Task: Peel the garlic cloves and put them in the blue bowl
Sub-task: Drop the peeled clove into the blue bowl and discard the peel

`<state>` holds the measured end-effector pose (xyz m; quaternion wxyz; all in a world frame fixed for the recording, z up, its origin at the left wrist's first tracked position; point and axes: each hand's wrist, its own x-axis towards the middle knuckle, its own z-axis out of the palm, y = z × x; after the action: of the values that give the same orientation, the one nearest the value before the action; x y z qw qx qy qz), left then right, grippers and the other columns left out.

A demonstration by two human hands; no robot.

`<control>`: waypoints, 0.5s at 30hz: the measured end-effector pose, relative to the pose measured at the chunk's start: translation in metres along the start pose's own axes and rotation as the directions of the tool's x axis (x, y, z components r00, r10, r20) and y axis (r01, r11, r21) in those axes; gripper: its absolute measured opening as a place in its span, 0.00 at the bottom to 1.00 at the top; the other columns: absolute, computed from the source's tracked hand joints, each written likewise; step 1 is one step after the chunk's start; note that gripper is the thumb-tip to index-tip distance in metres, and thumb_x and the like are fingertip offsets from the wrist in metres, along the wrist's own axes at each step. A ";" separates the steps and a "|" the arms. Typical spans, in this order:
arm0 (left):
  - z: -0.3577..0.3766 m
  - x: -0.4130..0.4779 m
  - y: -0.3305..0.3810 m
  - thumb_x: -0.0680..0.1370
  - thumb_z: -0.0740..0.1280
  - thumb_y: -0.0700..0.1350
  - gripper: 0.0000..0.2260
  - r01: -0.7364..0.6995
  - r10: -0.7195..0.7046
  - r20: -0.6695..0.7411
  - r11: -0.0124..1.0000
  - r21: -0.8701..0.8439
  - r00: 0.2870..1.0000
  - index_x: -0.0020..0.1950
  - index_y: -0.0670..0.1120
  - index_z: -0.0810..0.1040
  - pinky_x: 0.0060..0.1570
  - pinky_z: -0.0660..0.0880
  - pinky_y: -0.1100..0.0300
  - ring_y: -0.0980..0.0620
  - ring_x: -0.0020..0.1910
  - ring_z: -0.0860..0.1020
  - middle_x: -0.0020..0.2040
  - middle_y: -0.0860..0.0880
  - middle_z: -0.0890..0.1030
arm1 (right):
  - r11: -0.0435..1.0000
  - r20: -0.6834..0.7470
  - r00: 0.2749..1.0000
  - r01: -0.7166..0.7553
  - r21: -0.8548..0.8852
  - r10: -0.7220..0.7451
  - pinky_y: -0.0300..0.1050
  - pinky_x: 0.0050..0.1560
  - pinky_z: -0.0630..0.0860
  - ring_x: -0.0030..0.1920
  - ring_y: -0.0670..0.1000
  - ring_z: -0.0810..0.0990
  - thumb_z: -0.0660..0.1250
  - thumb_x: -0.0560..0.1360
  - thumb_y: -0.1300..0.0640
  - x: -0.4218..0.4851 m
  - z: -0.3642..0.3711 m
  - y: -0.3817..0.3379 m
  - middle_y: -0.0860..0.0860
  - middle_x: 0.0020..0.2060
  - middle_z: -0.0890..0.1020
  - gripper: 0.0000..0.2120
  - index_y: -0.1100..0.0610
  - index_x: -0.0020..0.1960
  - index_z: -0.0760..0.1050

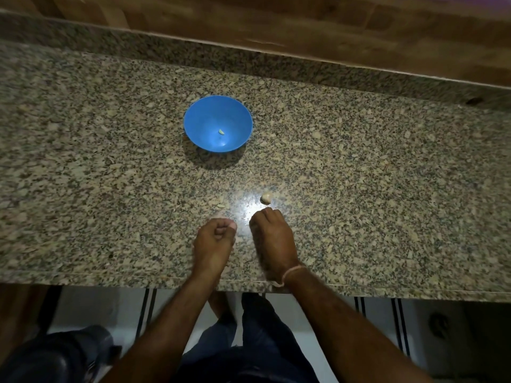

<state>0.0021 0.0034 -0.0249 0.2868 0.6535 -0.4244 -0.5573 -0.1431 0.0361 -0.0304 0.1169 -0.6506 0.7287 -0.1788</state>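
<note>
So the loose garlic clove (266, 198), which looked like it had its skin on, sat on the granite counter (387, 189) at roughly 5 o'clock from the blue bowl (218, 124), well apart from it. The bowl stood upright near the middle of the counter with one small pale peeled clove (221, 131) lying in the bottom, nothing else in there that I could see. A little scrap of skin (220, 206) lay at about 9 o'clock from the loose clove, near it but not touching.

The right hand (272, 233) was at 6 o'clock from that clove, knuckles up and fingers curled under, with the fingertips just short of the clove. The back of the hand hid the rest, so I honestly couldn't tell if it was gripping anything. The left hand (214, 239) was at 9 o'clock from the right one, close beside it and clenched into a loose fist with the thumb across. Couldn't tell if something was tucked inside.

There was a thin thread band (294, 272) on the right wrist. A wood panel (304, 29) ran along the counter's 12 o'clock edge. Dark trousers (262, 341) and a pale striped floor (91, 305) showed at 6 o'clock.
</note>
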 end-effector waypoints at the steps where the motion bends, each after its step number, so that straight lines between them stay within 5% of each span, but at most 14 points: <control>1: 0.003 -0.001 0.004 0.82 0.70 0.47 0.04 0.054 -0.051 0.032 0.995 -0.087 0.998 0.54 0.48 0.83 0.45 0.81 0.54 0.47 0.45 0.83 0.45 0.47 0.84 | 1.000 0.014 1.000 0.001 -0.015 -0.001 0.54 0.41 0.72 0.49 0.54 0.72 0.66 0.81 0.62 0.002 0.002 0.002 0.50 0.47 0.75 0.06 0.53 0.49 0.73; 3: 0.011 -0.001 0.009 0.83 0.69 0.46 0.08 0.158 -0.139 0.098 0.960 -0.231 0.985 0.58 0.44 0.83 0.49 0.81 0.56 0.49 0.48 0.83 0.48 0.46 0.85 | 0.999 0.004 1.000 -0.029 0.037 0.029 0.52 0.44 0.74 0.55 0.56 0.76 0.65 0.81 0.64 0.004 0.002 0.004 0.51 0.47 0.76 0.06 0.54 0.49 0.73; 7: 0.030 -0.004 0.027 0.85 0.64 0.43 0.09 0.355 -0.295 0.197 0.794 -0.493 0.935 0.59 0.41 0.82 0.53 0.80 0.57 0.50 0.53 0.85 0.53 0.43 0.86 | 0.846 0.000 0.980 -0.170 0.505 0.197 0.33 0.60 0.74 0.58 0.48 0.82 0.66 0.82 0.65 0.003 -0.024 -0.007 0.48 0.45 0.82 0.09 0.55 0.47 0.79; 11: 0.048 -0.005 0.043 0.83 0.66 0.37 0.07 0.505 -0.446 0.306 0.445 -0.740 0.841 0.49 0.36 0.81 0.30 0.79 0.61 0.49 0.40 0.83 0.45 0.40 0.84 | 0.734 0.085 0.988 -0.151 0.662 0.127 0.44 0.57 0.83 0.52 0.43 0.87 0.69 0.78 0.69 0.001 -0.050 -0.007 0.43 0.48 0.88 0.14 0.52 0.52 0.87; 15: 0.057 -0.003 0.039 0.85 0.63 0.40 0.05 0.459 -0.489 0.196 0.505 -0.731 0.850 0.54 0.45 0.78 0.24 0.71 0.66 0.55 0.32 0.72 0.36 0.49 0.76 | 0.679 0.072 0.979 -0.185 0.711 0.191 0.43 0.55 0.84 0.55 0.43 0.85 0.70 0.80 0.68 -0.006 -0.064 0.033 0.47 0.57 0.85 0.13 0.56 0.60 0.85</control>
<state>-0.0629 -0.0068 -0.0026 0.3758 0.5735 0.0472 -0.7264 -0.1978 0.0515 0.0135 0.3745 -0.4752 0.6657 -0.4368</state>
